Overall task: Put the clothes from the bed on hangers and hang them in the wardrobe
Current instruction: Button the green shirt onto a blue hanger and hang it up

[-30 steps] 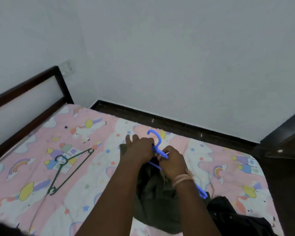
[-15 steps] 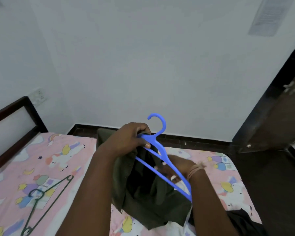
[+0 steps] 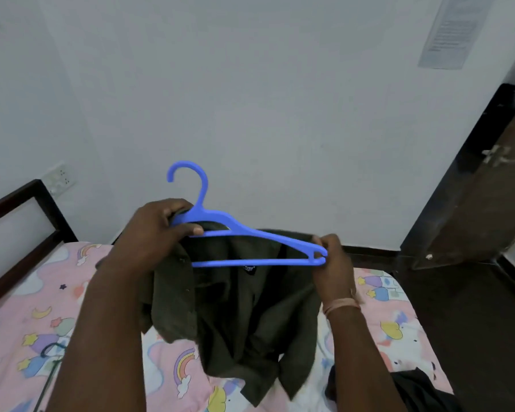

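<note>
Blue hanger (image 3: 252, 234), olive shirt (image 3: 238, 316) (pink rainbow-print sheet (image 3: 27, 307))

I see a smooth blue plastic hanger (image 3: 247, 233) against matt, dark olive woven cloth of a shirt (image 3: 235, 316). The printed bed sheet (image 3: 21, 307) looks like soft cotton; the bed frame (image 3: 21, 233) is dark glossy wood.

The room is evenly and rather dimly lit; no glare is seen. Straight lines are bent near the edges, and the shirt (image 3: 235, 316) hem is blurred.
</note>
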`<action>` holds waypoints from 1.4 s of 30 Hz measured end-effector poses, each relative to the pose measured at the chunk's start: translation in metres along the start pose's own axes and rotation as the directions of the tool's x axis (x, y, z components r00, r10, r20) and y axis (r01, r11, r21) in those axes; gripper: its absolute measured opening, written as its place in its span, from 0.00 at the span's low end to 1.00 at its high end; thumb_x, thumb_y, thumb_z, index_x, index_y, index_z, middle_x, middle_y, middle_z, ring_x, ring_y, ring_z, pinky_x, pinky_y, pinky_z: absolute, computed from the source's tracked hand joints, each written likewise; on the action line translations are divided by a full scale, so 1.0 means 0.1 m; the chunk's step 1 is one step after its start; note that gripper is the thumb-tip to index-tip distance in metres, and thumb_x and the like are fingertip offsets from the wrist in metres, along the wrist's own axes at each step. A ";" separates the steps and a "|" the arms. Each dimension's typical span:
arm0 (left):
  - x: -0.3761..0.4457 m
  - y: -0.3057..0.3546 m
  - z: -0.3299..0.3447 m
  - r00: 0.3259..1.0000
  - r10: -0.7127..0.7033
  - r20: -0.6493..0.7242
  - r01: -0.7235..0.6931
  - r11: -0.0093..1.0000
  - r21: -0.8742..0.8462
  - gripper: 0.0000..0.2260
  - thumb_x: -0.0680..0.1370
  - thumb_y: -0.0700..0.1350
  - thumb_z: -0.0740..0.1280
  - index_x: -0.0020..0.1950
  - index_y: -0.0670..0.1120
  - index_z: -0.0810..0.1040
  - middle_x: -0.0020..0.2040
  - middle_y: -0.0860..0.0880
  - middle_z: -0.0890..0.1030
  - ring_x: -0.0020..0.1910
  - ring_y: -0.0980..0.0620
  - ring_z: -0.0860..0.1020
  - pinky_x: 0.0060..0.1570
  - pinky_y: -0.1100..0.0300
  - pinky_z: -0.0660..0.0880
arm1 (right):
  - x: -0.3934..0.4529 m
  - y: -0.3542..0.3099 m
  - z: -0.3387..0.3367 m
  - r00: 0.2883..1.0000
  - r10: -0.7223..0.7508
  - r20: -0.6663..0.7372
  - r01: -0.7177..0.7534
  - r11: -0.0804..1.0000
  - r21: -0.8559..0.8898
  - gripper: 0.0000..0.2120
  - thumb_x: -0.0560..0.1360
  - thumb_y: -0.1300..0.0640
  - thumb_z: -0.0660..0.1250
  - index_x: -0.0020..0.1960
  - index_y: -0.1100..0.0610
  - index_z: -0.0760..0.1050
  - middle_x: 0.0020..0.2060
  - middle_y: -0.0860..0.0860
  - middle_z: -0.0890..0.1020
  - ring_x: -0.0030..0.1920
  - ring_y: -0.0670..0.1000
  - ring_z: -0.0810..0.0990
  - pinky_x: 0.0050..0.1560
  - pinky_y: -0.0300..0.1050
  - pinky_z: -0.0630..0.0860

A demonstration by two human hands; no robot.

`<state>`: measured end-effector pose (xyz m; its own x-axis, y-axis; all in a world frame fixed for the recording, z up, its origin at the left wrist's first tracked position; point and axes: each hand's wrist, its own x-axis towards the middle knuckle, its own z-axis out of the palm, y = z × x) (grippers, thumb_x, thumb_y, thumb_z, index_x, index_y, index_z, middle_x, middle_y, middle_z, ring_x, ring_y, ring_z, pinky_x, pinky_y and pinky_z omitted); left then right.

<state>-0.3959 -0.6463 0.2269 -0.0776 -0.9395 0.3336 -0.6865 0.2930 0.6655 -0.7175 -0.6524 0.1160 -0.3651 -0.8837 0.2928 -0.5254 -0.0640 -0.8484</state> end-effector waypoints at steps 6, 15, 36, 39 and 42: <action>0.02 -0.04 0.10 0.999 -0.036 -0.010 0.037 0.995 0.097 0.07 0.74 0.40 0.76 0.43 0.52 0.81 0.44 0.51 0.79 0.46 0.54 0.76 0.43 0.66 0.67 | 0.36 -0.45 -0.42 0.966 -0.231 -0.116 0.201 0.954 -0.223 0.12 0.76 0.42 0.70 0.42 0.49 0.79 0.35 0.45 0.82 0.39 0.51 0.80 0.42 0.48 0.77; 0.00 0.13 0.56 0.946 -0.067 0.318 0.053 0.997 0.054 0.08 0.75 0.47 0.74 0.47 0.45 0.79 0.39 0.50 0.78 0.37 0.53 0.74 0.40 0.57 0.67 | 0.29 -0.49 -0.11 0.989 -0.077 -0.128 0.068 0.995 -0.073 0.12 0.74 0.49 0.74 0.36 0.53 0.77 0.37 0.48 0.81 0.40 0.50 0.79 0.43 0.46 0.76; -0.07 -0.03 1.01 0.989 0.146 0.033 -0.136 0.968 -0.213 0.17 0.73 0.36 0.73 0.55 0.57 0.83 0.50 0.57 0.83 0.51 0.61 0.79 0.52 0.65 0.74 | -0.01 -1.44 0.02 0.764 -0.312 0.565 0.249 0.950 0.188 0.21 0.75 0.48 0.73 0.66 0.39 0.75 0.54 0.40 0.80 0.41 0.41 0.81 0.49 0.39 0.79; -0.02 -0.20 1.01 0.988 0.114 0.108 -0.092 0.977 -0.192 0.10 0.75 0.42 0.72 0.49 0.58 0.81 0.47 0.57 0.82 0.49 0.56 0.81 0.49 0.55 0.76 | -0.12 -1.46 0.15 0.747 -0.360 0.559 0.254 0.931 0.261 0.11 0.79 0.62 0.65 0.53 0.52 0.85 0.43 0.43 0.85 0.40 0.39 0.82 0.38 0.31 0.75; -0.03 -0.31 0.84 0.980 0.125 0.158 -0.108 0.987 -0.115 0.08 0.79 0.47 0.67 0.54 0.57 0.83 0.49 0.55 0.81 0.52 0.58 0.78 0.54 0.57 0.73 | -0.07 -1.34 0.20 0.776 -0.362 0.517 0.304 0.932 0.196 0.10 0.78 0.63 0.65 0.47 0.53 0.84 0.43 0.45 0.86 0.42 0.40 0.82 0.42 0.32 0.76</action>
<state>-0.4351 -0.6677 0.1493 -0.2760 -0.9115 0.3050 -0.5862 0.4111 0.6981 -0.6289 -0.6473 0.2188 0.3045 -0.9019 0.3063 -0.4499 -0.4196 -0.7884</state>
